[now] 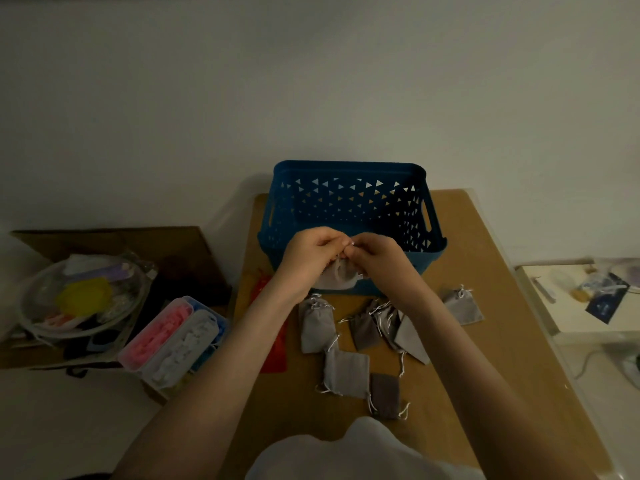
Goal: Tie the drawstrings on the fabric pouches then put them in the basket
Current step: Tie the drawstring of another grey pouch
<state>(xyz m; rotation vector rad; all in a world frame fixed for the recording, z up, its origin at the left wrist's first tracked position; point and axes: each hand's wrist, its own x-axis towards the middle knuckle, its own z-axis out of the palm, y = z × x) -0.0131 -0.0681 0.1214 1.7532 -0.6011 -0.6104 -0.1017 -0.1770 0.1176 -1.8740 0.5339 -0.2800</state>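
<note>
Hands, left point(308, 254) and right point(377, 259), meet pinching pouch point(337, 278).

Bare left hand point(308, 254), bare right hand point(377, 258), bare forearms point(242, 344), white top point(363, 457)

Both hands point(313, 252) point(375, 255) pinch a grey pouch point(337, 277) before the basket point(349, 202).

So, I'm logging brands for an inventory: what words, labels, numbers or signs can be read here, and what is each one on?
No text can be read.
On the dark blue card on the pale surface at the right: pale marks, too blurred to read.
On the blue basket: triangular cut-outs only, no lettering.
On the loose grey pouches and the held pouch: no print visible.
</note>
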